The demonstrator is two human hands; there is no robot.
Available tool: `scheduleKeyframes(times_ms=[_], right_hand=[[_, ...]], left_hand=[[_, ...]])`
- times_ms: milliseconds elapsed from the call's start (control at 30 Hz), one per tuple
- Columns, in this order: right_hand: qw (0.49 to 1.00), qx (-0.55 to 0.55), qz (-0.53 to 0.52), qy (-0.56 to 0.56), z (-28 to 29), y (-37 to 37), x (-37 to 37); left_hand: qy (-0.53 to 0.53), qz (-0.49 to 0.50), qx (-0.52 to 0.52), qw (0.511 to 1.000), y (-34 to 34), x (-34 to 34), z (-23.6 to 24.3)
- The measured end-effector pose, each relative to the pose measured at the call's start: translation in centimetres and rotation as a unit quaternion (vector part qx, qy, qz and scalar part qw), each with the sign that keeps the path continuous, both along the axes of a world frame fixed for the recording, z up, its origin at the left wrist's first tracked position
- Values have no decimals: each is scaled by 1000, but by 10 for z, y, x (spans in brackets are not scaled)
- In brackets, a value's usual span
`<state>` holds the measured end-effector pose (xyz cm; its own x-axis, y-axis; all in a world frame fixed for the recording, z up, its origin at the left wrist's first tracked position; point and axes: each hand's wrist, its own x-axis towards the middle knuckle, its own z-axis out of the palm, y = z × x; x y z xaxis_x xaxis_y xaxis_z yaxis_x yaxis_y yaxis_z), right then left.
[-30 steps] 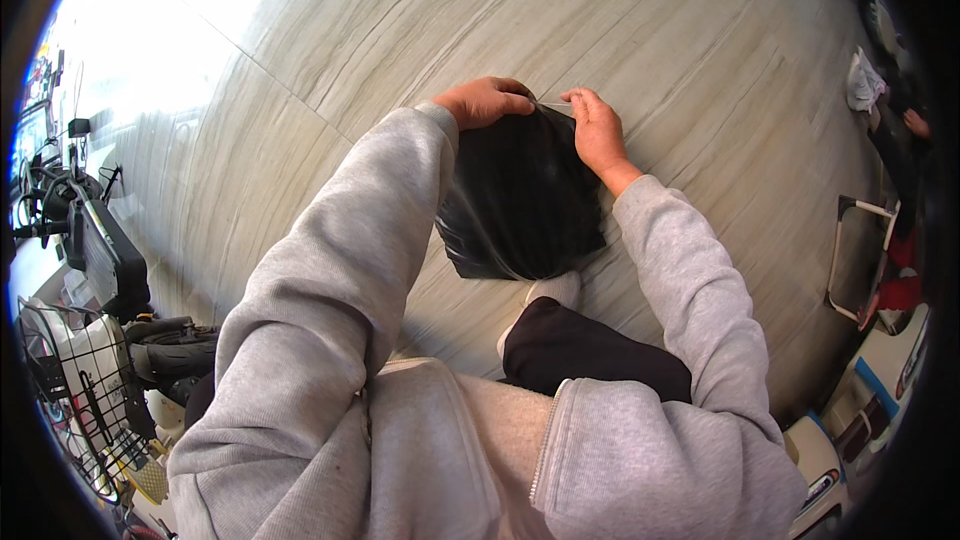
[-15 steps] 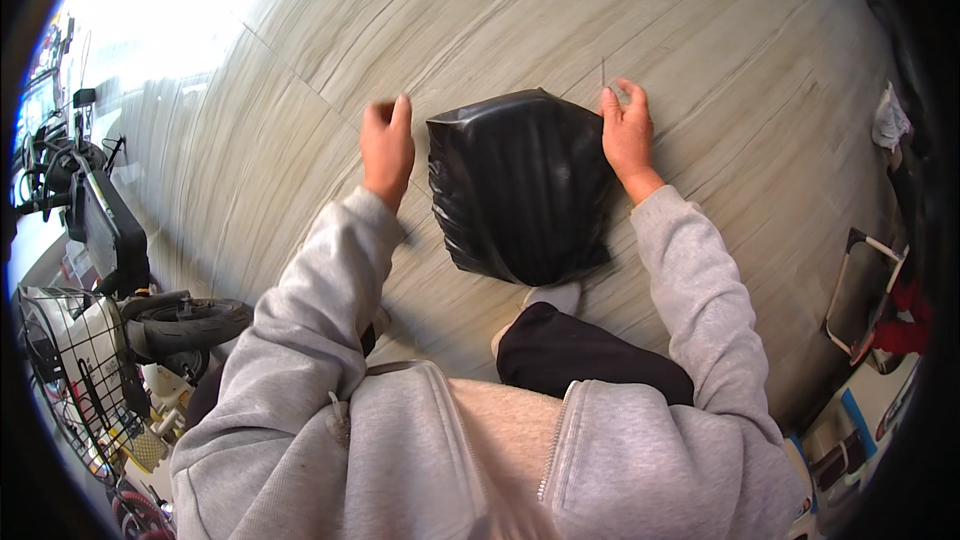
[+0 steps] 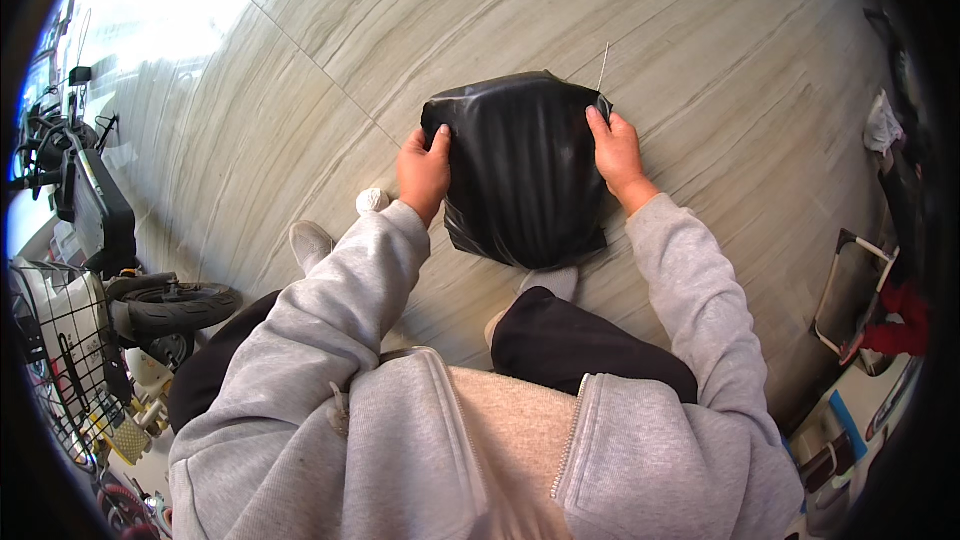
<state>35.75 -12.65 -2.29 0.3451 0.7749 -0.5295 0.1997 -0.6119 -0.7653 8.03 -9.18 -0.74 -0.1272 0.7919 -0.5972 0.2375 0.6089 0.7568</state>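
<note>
A puffy black leather-like cushion (image 3: 525, 170), with puckered side edges, is between my two hands above the floor. My left hand (image 3: 425, 168) grips its left edge, thumb on top and fingers mostly hidden beneath. At its upper right corner my right hand (image 3: 620, 155) closes on the edge, thumb laid over the black surface. From beside the right thumb a thin, pale, needle-like rod (image 3: 605, 65) sticks up; whether the fingers hold it I cannot tell. A ball of white string (image 3: 373, 201) lies on the floor just left of my left wrist.
Pale wood-patterned tiles (image 3: 330, 20) make up the floor. Along the left stand a black wheel (image 3: 185, 310), a wire basket (image 3: 65, 350) and other vehicle parts. To the right are a metal-framed stool (image 3: 850, 290), a red cloth (image 3: 900, 315) and a white bag (image 3: 882, 125).
My left hand has come right and down onto the cushion's left edge. My right hand now grips the upper right corner. The string ball and my left shoe have come into sight.
</note>
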Motion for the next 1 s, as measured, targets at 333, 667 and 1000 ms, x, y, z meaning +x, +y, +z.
scheduleKeyframes(times_ms=[333,667,1000], right_hand=[[960,6,78,-269,-6,-7,-20],[930,-32,132,-341,-7,-4,-21],[932,-9,139,-336,-3,-2,-21]], left_hand=[[404,-188,112,888,-9,20,-8],[450,-232,87,858,-6,27,-14],[431,-183,123,875,-10,30,-20]])
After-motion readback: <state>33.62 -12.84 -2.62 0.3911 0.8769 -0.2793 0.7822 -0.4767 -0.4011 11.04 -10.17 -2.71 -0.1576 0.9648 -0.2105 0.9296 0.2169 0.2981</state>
